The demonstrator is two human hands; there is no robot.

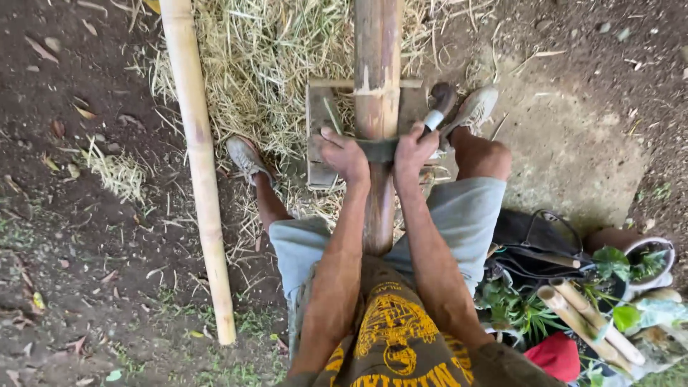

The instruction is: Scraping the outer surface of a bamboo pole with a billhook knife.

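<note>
A thick brown bamboo pole (378, 64) runs from between my legs up over a wooden block (320, 118) on the straw. A dark flat blade (378, 150) lies across the pole, with a white-banded handle (434, 119) at its right end. My left hand (343, 154) presses down on the blade's left end. My right hand (415, 148) grips the blade's right side by the handle. My feet in worn shoes stand on either side of the block.
A pale bamboo pole (201, 165) lies on the dirt to the left. Dry straw (265, 50) covers the ground ahead. A black bag (537, 247), potted plants (631, 261), short bamboo pieces (588, 322) and a red cloth (555, 355) sit at lower right.
</note>
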